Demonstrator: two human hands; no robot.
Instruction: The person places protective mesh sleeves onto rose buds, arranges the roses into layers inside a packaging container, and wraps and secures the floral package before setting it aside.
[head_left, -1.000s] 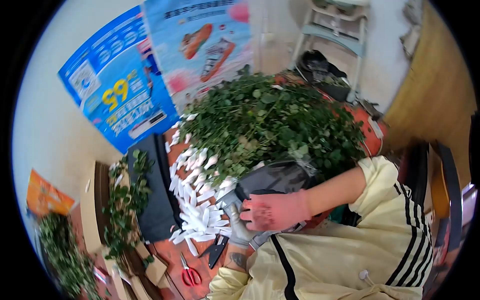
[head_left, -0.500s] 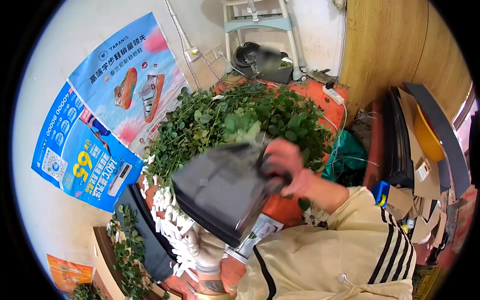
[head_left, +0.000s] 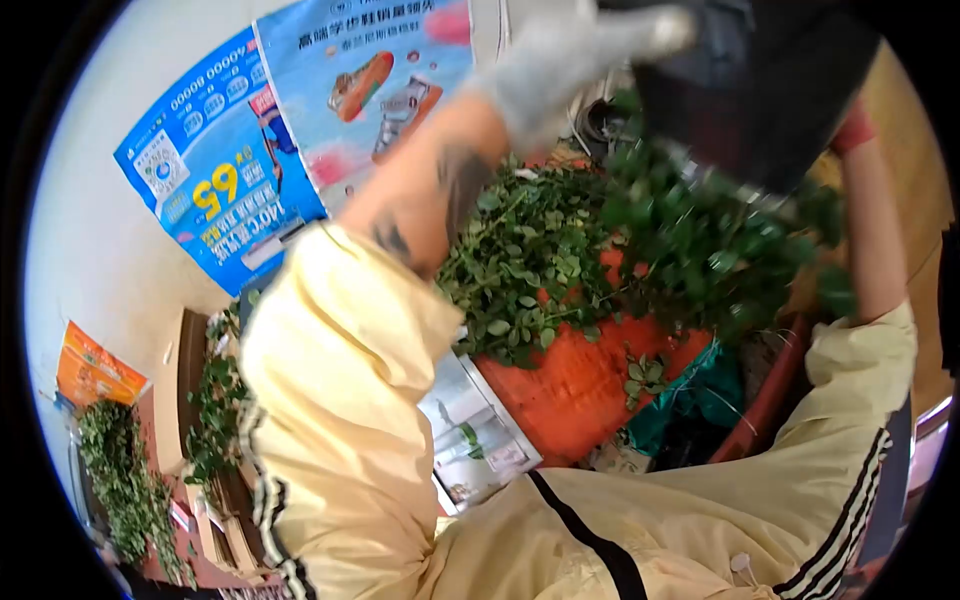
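My left hand (head_left: 590, 65), in a pale grey glove, reaches across the upper middle and is smeared by motion; its fingertips meet the left edge of a black plastic container-like thing (head_left: 770, 80). At that thing's right side my right hand (head_left: 853, 132), in a red glove, grips it, with the fingers hidden behind. Blurred leafy green stems (head_left: 720, 240) hang below its lower edge. A heap of similar green stems (head_left: 530, 240) lies under my hands on an orange-red surface (head_left: 570, 390).
A printed packet (head_left: 480, 435) lies close to my body. Green plastic (head_left: 690, 400) sits to the right of the surface. Cardboard (head_left: 185, 390) and more foliage (head_left: 120, 480) are at the left. A blue poster (head_left: 215, 165) hangs on the wall.
The black plastic thing has moved up and right, from above the stems near me. My left hand has risen from the white-ended pieces to its edge; my right arm is stretched out farther right.
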